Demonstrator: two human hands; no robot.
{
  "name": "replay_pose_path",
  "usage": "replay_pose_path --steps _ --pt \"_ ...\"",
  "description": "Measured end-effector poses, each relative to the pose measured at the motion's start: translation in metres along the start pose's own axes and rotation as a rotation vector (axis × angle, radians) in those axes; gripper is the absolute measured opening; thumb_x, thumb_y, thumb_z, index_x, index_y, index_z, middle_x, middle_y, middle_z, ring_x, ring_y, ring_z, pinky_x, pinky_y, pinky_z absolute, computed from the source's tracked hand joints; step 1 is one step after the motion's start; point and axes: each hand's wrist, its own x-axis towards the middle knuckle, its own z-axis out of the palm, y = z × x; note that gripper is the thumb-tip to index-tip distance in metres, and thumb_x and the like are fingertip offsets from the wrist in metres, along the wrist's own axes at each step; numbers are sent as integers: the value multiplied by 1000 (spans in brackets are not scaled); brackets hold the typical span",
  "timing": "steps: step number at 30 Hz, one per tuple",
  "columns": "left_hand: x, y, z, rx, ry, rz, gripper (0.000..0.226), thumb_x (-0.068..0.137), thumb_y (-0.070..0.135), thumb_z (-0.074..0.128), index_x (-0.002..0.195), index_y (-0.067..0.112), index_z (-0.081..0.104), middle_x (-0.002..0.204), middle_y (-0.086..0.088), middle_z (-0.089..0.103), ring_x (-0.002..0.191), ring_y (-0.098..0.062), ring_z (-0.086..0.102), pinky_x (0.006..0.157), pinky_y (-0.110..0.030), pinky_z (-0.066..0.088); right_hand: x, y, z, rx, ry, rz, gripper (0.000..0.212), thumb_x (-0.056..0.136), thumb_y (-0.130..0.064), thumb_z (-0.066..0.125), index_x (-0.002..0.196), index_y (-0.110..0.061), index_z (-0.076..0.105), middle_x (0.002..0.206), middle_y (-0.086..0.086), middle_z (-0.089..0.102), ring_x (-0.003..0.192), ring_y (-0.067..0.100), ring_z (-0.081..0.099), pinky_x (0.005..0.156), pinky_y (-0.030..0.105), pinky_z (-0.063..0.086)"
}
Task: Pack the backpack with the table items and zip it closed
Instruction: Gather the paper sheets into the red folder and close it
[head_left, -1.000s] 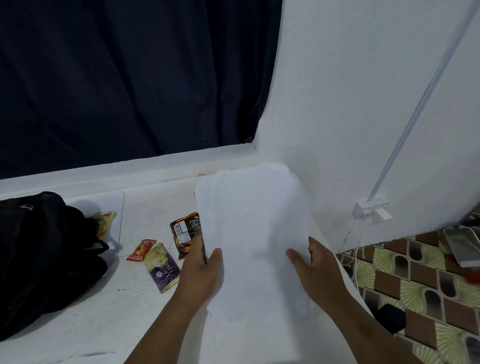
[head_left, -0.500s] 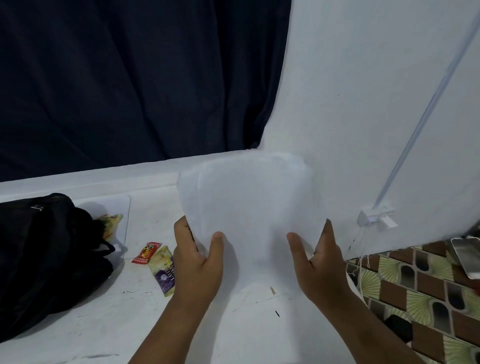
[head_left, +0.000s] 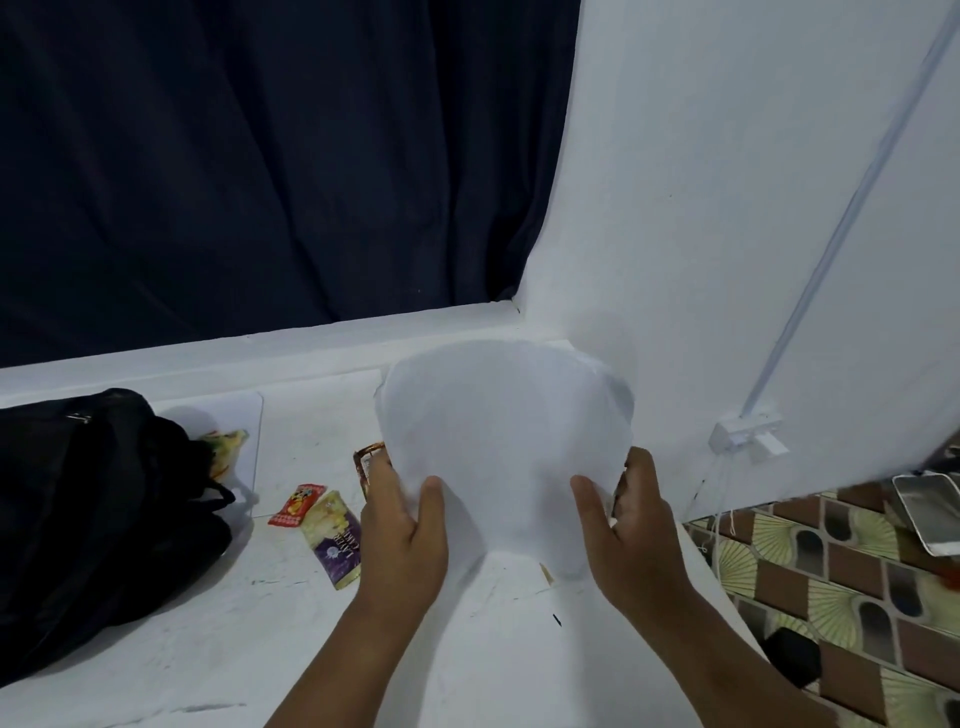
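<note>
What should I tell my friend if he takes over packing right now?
Left hand and right hand each grip a side of the white paper, held up off the table.
The black backpack sits at the table's left end; whether it is unzipped cannot be told.
Still on the table: a red packet, a purple and yellow packet, a brown packet half hidden behind the paper, and a yellow-green packet by the backpack.
Done: nothing visibly packed.
Left: put in the paper and packets, then zip.
</note>
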Motion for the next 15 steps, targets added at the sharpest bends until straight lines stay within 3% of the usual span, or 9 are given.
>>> replay_pose_path --steps 3,5,7,11,15 --pt "-12 -9 -3 9 -4 -22 36 101 7 53 135 12 43 120 23 61 107 13 56 83 -4 45 -9 4 1 -45 -28 8 16 100 -24 54 115 -21 49 90 -17 66 86 -11 63 63 2 44" --pt "-13 -7 -8 13 5 2 40 101 8 54 139 7 41 123 21 61 113 4 57 91 -14 49 -12 1 -1 -59 -5 -17 14 100 -21 55 113 -24 50 92 -16 68 86 -6 65 64 4 46" --pt "-10 -1 -12 7 17 13 40 100 4 53 138 4 42 124 8 63 115 -5 59 95 -22 50 -13 -5 0 -63 26 -46 17 99 -17 56 112 -25 50 90 -17 68 84 -3 66 65 5 47" --pt "-14 -5 -15 39 -11 -50 44 100 1 52 142 3 39 125 6 62 110 9 57 89 -6 45 -25 -3 8 -108 -2 -7 18 99 -15 55 111 -27 47 87 -23 64 83 -11 63 64 3 44" --pt "-25 -17 -24 38 -40 -90 40 100 6 53 139 13 43 131 4 59 119 4 53 100 -11 43 -43 0 9 -152 -17 27 23 99 -14 57 97 -33 44 67 -25 61 71 -8 62 59 5 43"
